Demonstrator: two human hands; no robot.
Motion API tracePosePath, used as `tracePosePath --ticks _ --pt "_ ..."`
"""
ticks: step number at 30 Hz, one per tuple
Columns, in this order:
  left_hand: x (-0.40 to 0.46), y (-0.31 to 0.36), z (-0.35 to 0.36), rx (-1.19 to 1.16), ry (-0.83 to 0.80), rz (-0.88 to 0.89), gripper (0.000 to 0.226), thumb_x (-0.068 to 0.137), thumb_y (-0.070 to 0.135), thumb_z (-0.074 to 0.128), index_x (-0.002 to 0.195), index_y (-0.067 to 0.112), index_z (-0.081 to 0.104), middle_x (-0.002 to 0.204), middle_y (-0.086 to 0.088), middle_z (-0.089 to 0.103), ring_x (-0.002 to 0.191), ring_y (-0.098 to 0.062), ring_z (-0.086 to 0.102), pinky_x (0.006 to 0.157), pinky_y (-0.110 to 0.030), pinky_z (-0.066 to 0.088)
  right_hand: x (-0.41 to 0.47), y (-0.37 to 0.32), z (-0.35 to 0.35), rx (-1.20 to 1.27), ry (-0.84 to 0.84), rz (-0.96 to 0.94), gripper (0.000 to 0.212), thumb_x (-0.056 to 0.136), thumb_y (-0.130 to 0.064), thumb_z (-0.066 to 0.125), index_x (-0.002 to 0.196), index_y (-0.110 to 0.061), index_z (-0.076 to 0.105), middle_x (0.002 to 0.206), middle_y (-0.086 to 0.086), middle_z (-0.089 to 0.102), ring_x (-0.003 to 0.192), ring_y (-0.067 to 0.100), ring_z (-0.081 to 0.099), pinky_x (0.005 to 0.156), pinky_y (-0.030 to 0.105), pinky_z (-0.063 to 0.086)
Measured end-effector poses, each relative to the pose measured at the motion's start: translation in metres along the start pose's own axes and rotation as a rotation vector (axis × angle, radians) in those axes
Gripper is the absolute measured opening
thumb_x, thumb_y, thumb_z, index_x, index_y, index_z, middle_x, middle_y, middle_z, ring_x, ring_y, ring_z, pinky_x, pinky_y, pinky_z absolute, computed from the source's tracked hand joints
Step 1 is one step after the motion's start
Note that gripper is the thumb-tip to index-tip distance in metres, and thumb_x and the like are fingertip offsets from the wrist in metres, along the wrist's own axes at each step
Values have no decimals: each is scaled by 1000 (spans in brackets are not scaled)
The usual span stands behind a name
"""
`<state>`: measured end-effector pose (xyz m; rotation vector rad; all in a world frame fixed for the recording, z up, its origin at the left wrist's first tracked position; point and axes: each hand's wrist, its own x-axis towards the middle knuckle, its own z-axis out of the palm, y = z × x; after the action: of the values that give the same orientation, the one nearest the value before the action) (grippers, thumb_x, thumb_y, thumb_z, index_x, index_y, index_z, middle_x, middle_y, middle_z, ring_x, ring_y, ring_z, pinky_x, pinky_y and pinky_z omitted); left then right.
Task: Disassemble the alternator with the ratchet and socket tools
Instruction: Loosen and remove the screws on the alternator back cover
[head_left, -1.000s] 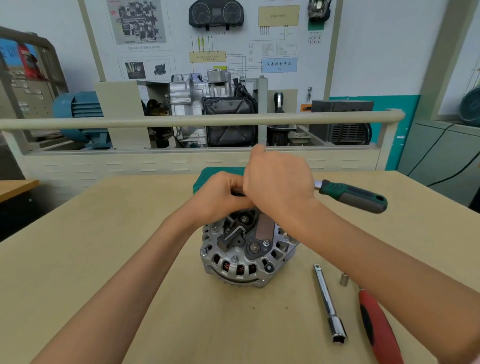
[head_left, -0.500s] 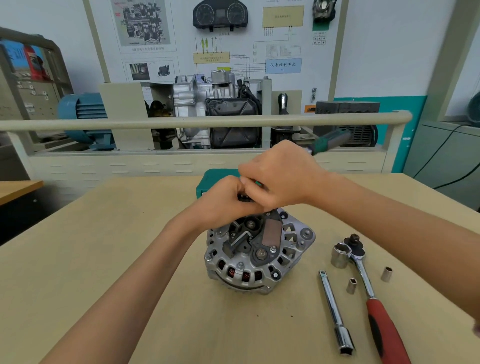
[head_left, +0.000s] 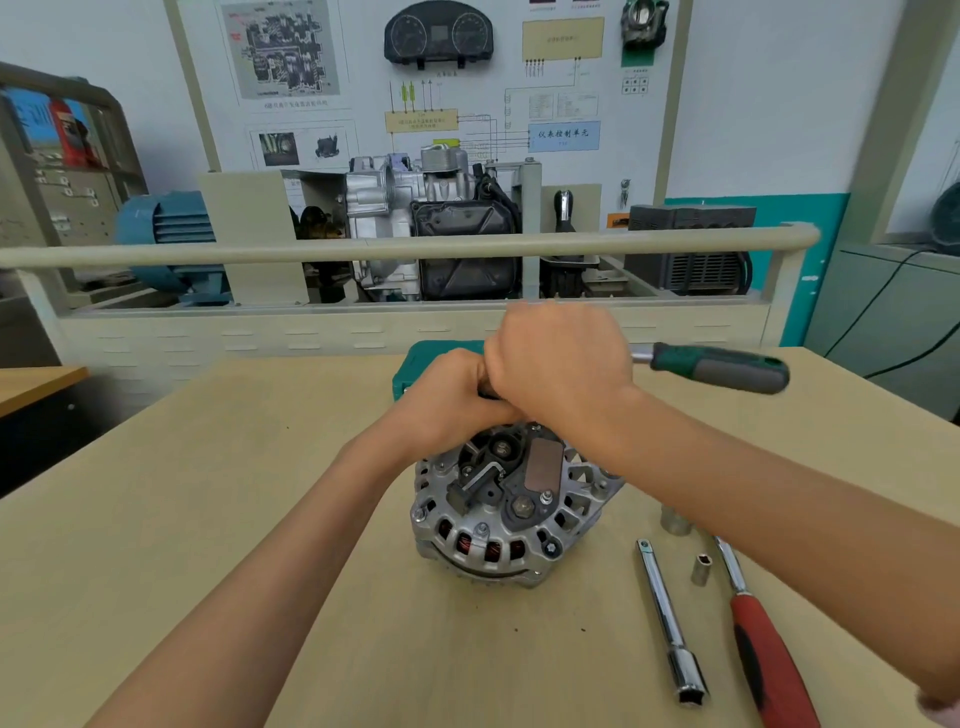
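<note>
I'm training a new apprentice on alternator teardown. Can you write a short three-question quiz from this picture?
1. True or false: the red-handled ratchet is in the person's right hand.
2. Which loose tool lies on the table nearest the alternator? A) extension bar B) small socket C) a hammer
3. Fill in: the handle of the tool being worked at the top of the alternator is grey and ____.

Key
1. False: it lies on the table; both the right hand and the left hand are on the green-handled ratchet.
2. A
3. green
</note>
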<state>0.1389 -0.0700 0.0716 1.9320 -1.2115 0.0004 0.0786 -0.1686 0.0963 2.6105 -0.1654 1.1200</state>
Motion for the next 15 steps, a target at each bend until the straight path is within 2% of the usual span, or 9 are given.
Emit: tracePosePath --ticks 1,3,5,7,8,10,11,15 --pt "0 0 0 1 3 6 16 76 4 72 63 13 69 71 -15 70 64 -16 59 62 -25 46 0 -2 0 11 -40 45 20 89 -16 44 78 -12 60 71 5 58 51 18 29 43 24 13" --pt "0 0 0 -9 -5 10 25 76 4 72 58 18 65 65 -13 67 59 -11 53 58 -23 42 3 -2 0 24 -70 101 22 90 -16 43 75 -13 59 63 3 45 53 18 30 43 25 14" --pt "-2 -1 0 -33 -19 11 27 78 3 70 58 20 65 59 -2 65 56 -5 50 58 -19 40 2 -2 -1 27 -69 104 26 89 -15 43 64 -17 47 56 1 34 49 17 26 43 24 13" --pt "-3 -1 0 -56 -24 20 31 80 3 68 61 27 65 58 12 65 56 2 53 59 -13 41 0 -1 0 -60 4 57 35 85 -17 50 54 -17 35 53 1 43 42 15 22 42 21 11" --pt "-4 0 0 -67 -25 19 31 80 3 67 62 29 65 59 14 65 57 3 55 59 -12 41 -2 1 -3 -147 61 33 41 78 -22 60 48 -18 34 49 0 48 38 15 21 42 19 9" --pt "-5 1 0 -99 -37 15 32 81 4 67 64 32 66 60 17 66 59 7 57 59 -8 41 -3 2 -8 -233 160 35 45 61 -32 77 37 -22 40 34 -5 43 31 15 21 41 15 7" --pt "-5 2 0 -112 -47 17 34 82 4 66 64 34 65 60 20 65 58 10 56 58 -5 39 -2 4 -7 -232 196 9 44 59 -35 79 35 -21 45 31 -6 40 29 15 24 41 15 9" --pt "-6 3 0 -124 -77 13 24 83 9 67 71 30 66 63 24 66 62 12 57 60 -2 38 -2 15 1 -42 238 -216 41 74 -27 72 40 -15 51 32 0 42 27 19 37 41 16 18"
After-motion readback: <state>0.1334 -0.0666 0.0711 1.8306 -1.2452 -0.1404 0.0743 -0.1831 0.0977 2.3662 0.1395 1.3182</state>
